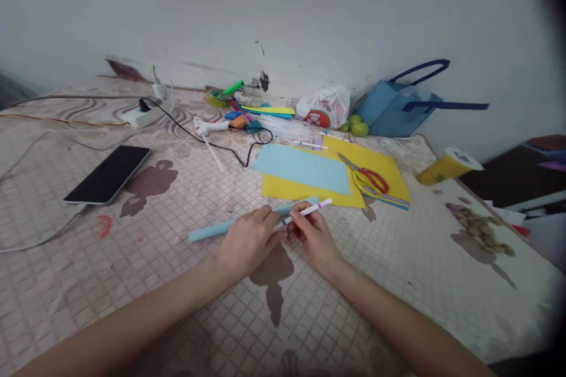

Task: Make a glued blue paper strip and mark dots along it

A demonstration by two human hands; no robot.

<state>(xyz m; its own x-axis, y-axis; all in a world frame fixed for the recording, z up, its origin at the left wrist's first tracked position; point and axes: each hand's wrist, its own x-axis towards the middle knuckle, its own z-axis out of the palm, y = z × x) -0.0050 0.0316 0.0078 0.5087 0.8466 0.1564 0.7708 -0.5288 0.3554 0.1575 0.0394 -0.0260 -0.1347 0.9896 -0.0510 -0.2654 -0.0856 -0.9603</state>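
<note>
A light-blue rolled paper tube (210, 232) lies slantwise on the table in front of me. My left hand (247, 238) is closed over its middle, and its fingertips also reach the lower end of a slim white pen-like stick. That white stick with a pink band (325, 203) is pinched in my right hand (315, 235), tilted up to the right along the tube. The tube's far end shows just behind my right fingers. Beyond my hands lie a flat light-blue sheet (305, 168) and yellow sheets (274, 187).
Red-handled scissors (375, 179) rest on yellow paper at right. A white glue gun (212, 126) with a black cord lies behind. At left are a tablet (110, 174) and a power strip (137, 116). A blue bag (393, 109) and yellow roll (442, 168) stand right.
</note>
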